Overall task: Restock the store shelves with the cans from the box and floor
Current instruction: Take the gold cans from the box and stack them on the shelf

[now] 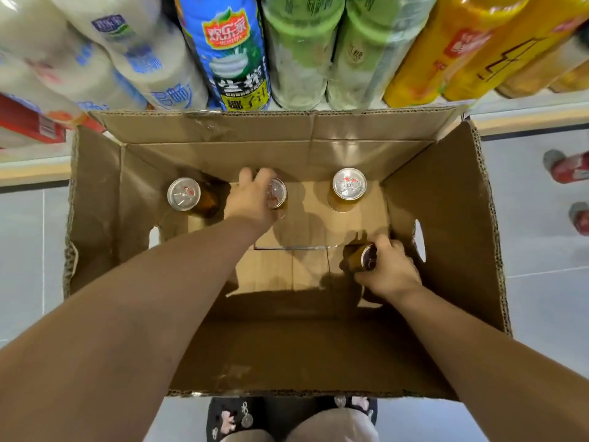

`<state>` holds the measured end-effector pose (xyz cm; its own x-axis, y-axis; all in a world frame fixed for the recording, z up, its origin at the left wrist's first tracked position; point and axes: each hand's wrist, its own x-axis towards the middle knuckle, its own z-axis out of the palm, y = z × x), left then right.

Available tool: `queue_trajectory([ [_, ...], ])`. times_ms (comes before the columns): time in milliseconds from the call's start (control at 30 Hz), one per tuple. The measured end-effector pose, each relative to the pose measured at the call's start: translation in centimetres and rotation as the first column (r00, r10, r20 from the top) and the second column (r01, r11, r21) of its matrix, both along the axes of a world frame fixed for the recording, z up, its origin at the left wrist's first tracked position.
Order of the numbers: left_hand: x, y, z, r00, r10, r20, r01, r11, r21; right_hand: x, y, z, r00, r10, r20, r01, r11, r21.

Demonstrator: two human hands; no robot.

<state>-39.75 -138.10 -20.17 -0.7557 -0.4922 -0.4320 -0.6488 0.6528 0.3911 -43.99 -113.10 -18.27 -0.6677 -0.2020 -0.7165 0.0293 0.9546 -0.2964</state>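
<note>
Four cans sit in the cardboard box (446,202). Her left hand (251,199) closes on an upright can (276,193); her right hand (387,269) grips a tipped can (366,257), which could slip.

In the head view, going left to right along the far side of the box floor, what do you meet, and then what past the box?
Upright can → left hand over a second can → third upright can → right box wall → red cans on the floor.
</note>
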Motion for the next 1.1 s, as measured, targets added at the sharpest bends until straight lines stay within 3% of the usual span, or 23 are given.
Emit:
queue_trajectory([
  [133, 2.0, -0.6, 4.2, 0.961, 0.272, 0.058, -0.278, 0.940, 0.197, -0.2, -0.4, 4.3, 0.980, -0.188, 0.070, 0.197, 0.967, -0.162],
  [233, 3.9, -0.7, 10.4, 0.848, 0.519, 0.108, -0.488, 0.684, 0.543, 0.1, -1.2, 10.1, 0.913, -0.377, 0.156, 0.407, 0.862, -0.301],
  [500, 4.6, -2.1, 36.8, 0.707, 0.695, 0.131, -0.508, 0.370, 0.778, 0.2, -3.8, 34.8, 0.813, -0.558, 0.169, 0.545, 0.623, -0.561],
  [600, 3.4, -2.2, 47.9, 0.645, 0.746, 0.166, -0.444, 0.189, 0.876, -0.5, -4.2, 45.4, 0.822, -0.542, 0.177, 0.506, 0.551, -0.664],
  [700, 1.8, -1.8, 58.6, 0.643, 0.761, 0.087, -0.304, 0.150, 0.941, -1.9, -4.8, 55.5, 0.824, -0.546, 0.149, 0.454, 0.481, -0.750],
  [800, 0.9, -0.7, 67.7, 0.626, 0.779, -0.031, -0.104, 0.123, 0.987, -2.8, -4.9, 64.0, 0.794, -0.544, 0.270, 0.484, 0.297, -0.823],
  [867, 0.7, 0.5, 72.5, 0.592, 0.802, -0.072, 0.028, 0.069, 0.997, -3.1, -4.7, 68.5, 0.741, -0.535, 0.406, 0.540, 0.117, -0.833],
  [933, 0.6, 2.2, 76.1, 0.551, 0.834, -0.010, 0.090, -0.048, 0.995, -3.3, -4.4, 72.4, 0.635, -0.473, 0.610, 0.653, -0.092, -0.751],
  [1000, 0.4, 3.9, 79.2, 0.538, 0.842, 0.033, 0.113, -0.112, 0.987, -3.3, -4.1, 76.1, 0.497, -0.341, 0.798, 0.786, -0.213, -0.580],
  [1100, 0.1, 5.7, 82.8, 0.505, 0.863, -0.004, 0.123, -0.068, 0.990, -3.7, -3.1, 80.7, 0.433, -0.263, 0.862, 0.859, -0.169, -0.483],
])
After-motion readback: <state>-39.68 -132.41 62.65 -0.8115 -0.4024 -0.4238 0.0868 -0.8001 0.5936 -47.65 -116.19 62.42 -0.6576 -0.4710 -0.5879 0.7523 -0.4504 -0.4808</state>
